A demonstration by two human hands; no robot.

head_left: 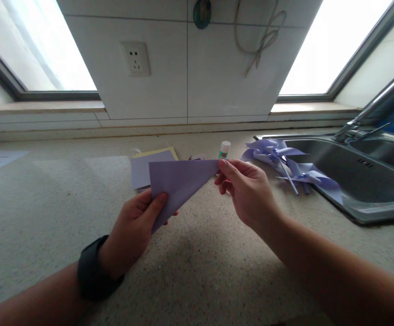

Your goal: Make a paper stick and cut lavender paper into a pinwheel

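Observation:
A sheet of purple paper [176, 181], folded into a triangle, is held up above the counter between my two hands. My left hand [142, 213] grips its lower left side, thumb on the front face and fingers behind. At the right tip, my right hand [246, 185] pinches the corner between thumb and fingers. Just behind that corner stands a glue stick [224, 150] with a white cap, its lower part hidden by the paper and hand. A stack of purple paper [140, 172] with a yellow edge lies behind the triangle, partly covered by it.
Purple paper pinwheels [281, 158] on sticks lie at the right, some overlapping the rim of a steel sink [370, 210] with a tap [360, 118]. A white printed sheet [0, 160] rests at the far left of the speckled counter [64, 194]. A wall socket [136, 59] is behind.

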